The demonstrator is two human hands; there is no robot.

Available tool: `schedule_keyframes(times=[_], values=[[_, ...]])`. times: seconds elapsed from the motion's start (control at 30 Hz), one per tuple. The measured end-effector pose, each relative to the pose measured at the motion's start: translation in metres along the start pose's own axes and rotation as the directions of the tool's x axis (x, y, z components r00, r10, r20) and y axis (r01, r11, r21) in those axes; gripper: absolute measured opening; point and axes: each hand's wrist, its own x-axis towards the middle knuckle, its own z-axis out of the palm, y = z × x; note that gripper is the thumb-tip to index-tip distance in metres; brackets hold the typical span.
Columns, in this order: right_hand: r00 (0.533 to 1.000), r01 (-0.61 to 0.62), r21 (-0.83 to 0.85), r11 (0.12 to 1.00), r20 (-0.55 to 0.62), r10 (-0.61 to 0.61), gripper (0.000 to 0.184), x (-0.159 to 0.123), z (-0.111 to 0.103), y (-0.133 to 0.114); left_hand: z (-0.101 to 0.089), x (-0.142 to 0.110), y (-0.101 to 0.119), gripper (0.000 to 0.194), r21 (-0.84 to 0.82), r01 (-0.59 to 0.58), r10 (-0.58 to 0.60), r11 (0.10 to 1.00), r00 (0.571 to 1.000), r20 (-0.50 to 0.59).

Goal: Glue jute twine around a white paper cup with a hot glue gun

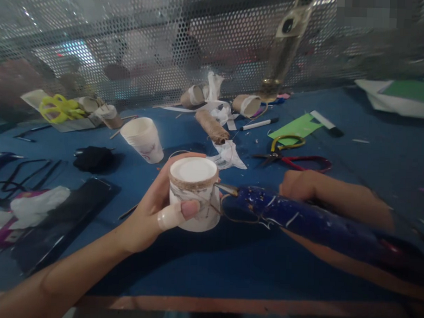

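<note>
Here's the cup (194, 168), above the counter (235, 276), my left hand (149, 221) clamped round its side; probably light, crushable paper, so I'd grip gently, below the twine (193, 185). My right hand (311, 186) clasps the glue gun (300, 217), nozzle near the band.

Rough, fibrous brown twine (193, 184) bands a smooth, matt white paper cup (178, 195), met by the shiny metal nozzle (228, 189) of a glossy blue plastic glue gun (300, 218), its casing flecked and streaked. A coarse twine roll (210, 125), smooth paper cups (142, 137), metal-bladed scissors (272, 156) and matt green paper (292, 128) share a dull blue table (159, 273) before a perforated metal screen (149, 50).
</note>
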Motion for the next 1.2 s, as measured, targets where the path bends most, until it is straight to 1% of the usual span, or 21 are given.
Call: schedule_keyframes(times=[0.13, 0.2, 0.27, 0.33, 0.43, 0.5, 0.57, 0.67, 0.7, 0.73, 0.77, 0.83, 0.9, 1.0, 1.07, 1.13, 1.2], values=[[0.994, -0.107, 0.033, 0.994, 0.008, 0.107, 0.021, 0.0, -0.002, -0.016, -0.002, -0.001, -0.004, 0.061, 0.022, 0.022, -0.022, 1.0, 1.0, -0.013], [0.992, -0.124, 0.011, 0.992, 0.017, 0.124, 0.021, 0.0, -0.003, -0.021, -0.003, -0.001, -0.004, 0.062, 0.018, 0.029, -0.029, 0.999, 0.999, -0.013], [0.991, -0.132, -0.041, 0.99, 0.025, 0.133, 0.02, 0.0, -0.003, -0.021, -0.004, -0.001, -0.004, 0.062, 0.007, 0.031, -0.031, 0.999, 0.999, -0.009], [0.994, -0.104, -0.055, 0.993, 0.024, 0.105, 0.02, 0.0, -0.002, -0.016, -0.004, 0.0, -0.003, 0.06, -0.017, 0.027, -0.027, 0.999, 1.0, 0.006], [1.0, 0.005, -0.047, 0.999, -0.019, -0.006, 0.019, 0.0, 0.001, -0.002, -0.003, 0.001, -0.001, 0.059, -0.059, 0.0, 0.002, 0.998, 0.999, 0.038], [0.999, 0.036, -0.044, 0.998, -0.02, -0.037, 0.018, 0.0, 0.002, 0.005, -0.002, 0.002, 0.001, 0.059, -0.087, -0.008, 0.012, 0.996, 0.999, 0.046], [0.999, 0.039, -0.036, 0.999, -0.022, -0.04, 0.018, 0.001, 0.0, 0.006, 0.0, 0.002, 0.002, 0.059, -0.133, 0.002, 0.005, 0.991, 0.999, 0.053], [1.0, 0.022, -0.017, 1.0, -0.007, -0.022, 0.016, 0.003, -0.006, 0.001, 0.002, 0.003, 0.004, 0.064, -0.188, 0.013, -0.002, 0.982, 0.998, 0.059], [0.996, -0.032, -0.017, 0.999, 0.079, 0.033, 0.016, 0.003, -0.008, -0.002, 0.003, 0.003, 0.004, 0.064, -0.192, 0.015, -0.003, 0.981, 0.998, 0.06], [0.992, -0.081, -0.03, 0.996, 0.093, 0.083, 0.015, 0.004, -0.008, -0.004, 0.003, 0.003, 0.005, 0.065, -0.192, 0.011, 0.0, 0.981, 0.998, 0.056], [0.992, -0.105, -0.055, 0.993, 0.067, 0.109, 0.017, 0.004, -0.008, -0.005, 0.003, 0.002, 0.005, 0.066, -0.188, 0.009, 0.001, 0.982, 0.999, 0.053], [0.999, -0.041, -0.034, 0.999, 0.001, 0.041, 0.016, 0.003, -0.005, -0.003, 0.003, 0.002, 0.005, 0.067, -0.18, 0.011, 0.0, 0.984, 0.998, 0.061], [0.999, 0.023, -0.024, 0.999, -0.036, -0.024, 0.016, 0.002, -0.001, 0.001, 0.002, 0.002, 0.005, 0.067, -0.166, 0.007, 0.005, 0.986, 0.997, 0.073], [0.999, 0.028, -0.029, 0.999, -0.035, -0.03, 0.019, 0.001, 0.002, 0.007, 0.001, 0.002, 0.004, 0.065, -0.143, 0.012, 0.0, 0.99, 0.997, 0.082], [1.0, 0.019, -0.018, 1.0, -0.013, -0.019, 0.02, 0.0, 0.002, 0.009, 0.0, 0.002, 0.003, 0.066, -0.142, 0.014, -0.001, 0.99, 0.996, 0.092], [1.0, 0.031, -0.013, 0.999, 0.008, -0.031, 0.02, -0.001, 0.001, 0.009, 0.0, 0.001, 0.002, 0.067, -0.153, 0.015, -0.001, 0.988, 0.996, 0.092], [0.999, 0.048, -0.024, 0.999, -0.001, -0.048, 0.018, -0.001, 0.001, 0.005, 0.0, 0.001, 0.0, 0.068, -0.161, 0.023, -0.012, 0.987, 0.998, 0.068]])
